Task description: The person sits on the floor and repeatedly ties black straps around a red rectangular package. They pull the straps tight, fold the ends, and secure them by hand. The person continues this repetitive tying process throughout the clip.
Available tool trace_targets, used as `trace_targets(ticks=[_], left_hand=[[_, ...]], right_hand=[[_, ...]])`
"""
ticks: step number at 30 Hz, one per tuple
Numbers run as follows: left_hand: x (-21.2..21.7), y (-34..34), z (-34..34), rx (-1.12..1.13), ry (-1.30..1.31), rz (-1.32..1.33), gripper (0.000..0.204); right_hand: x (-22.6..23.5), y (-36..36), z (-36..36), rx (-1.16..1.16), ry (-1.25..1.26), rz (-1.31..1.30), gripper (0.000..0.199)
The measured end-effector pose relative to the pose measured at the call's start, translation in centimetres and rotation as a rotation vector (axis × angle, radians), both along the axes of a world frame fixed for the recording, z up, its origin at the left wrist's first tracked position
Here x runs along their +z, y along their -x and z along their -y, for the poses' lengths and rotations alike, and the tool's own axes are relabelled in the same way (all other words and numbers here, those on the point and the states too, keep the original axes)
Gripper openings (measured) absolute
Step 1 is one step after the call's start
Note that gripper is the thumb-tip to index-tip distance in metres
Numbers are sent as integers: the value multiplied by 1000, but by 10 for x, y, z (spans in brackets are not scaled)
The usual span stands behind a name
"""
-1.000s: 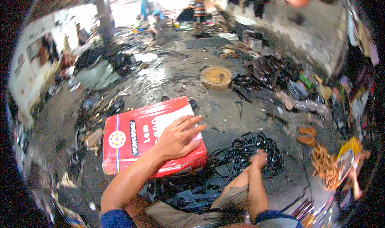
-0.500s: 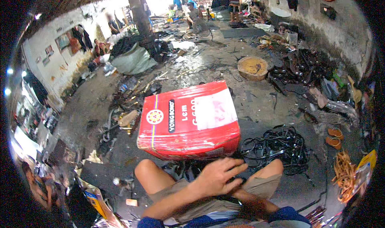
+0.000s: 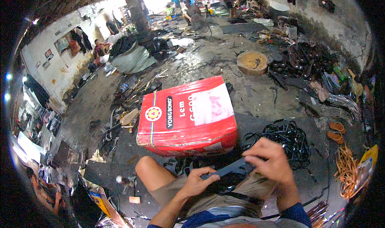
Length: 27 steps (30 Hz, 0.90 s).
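In front of my lap, my left hand (image 3: 199,182) pinches one end of a flat, dark grey strap piece (image 3: 229,168) with slits or branches in it. My right hand (image 3: 269,159) is closed at the piece's other end, thumb and fingers together; that hand is slightly blurred. The piece looks like a shoe upper strap, held tilted above my crossed legs. Just beyond my knees stands a red carton (image 3: 180,119) wrapped in clear film. Right of the carton lies a tangled heap of shiny black straps (image 3: 290,141), partly behind my right hand.
Farther off sits a round wooden block (image 3: 252,62), with a pile of dark footwear pieces (image 3: 294,63) beside it. Brown sandals (image 3: 336,132) and a bundle of tan strips (image 3: 345,169) lie at my right. Scraps litter the floor. Other people sit or stand at the back and left.
My hands, crossed over each other before, have moved apart. The grey strap piece now shows between them, and my right hand has risen to the right.
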State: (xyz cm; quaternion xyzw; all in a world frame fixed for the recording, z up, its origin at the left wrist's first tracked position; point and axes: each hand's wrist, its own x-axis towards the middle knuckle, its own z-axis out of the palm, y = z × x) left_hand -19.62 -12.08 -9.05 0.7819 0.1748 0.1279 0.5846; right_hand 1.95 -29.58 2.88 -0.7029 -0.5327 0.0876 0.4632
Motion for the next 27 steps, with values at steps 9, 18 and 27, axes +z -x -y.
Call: trace_targets(ticks=[9,18,27], left_hand=[[115,109,-113,330,-133,-50,12],[151,4,-204,864,-1397,-150,29],[105,-132,-132,110,-317,220,35]], right_hand=[[50,-84,-23,-57,141,-305,14],[28,-78,-157,44,238,405,18],[24,-41,-178,-131,238,557,21]])
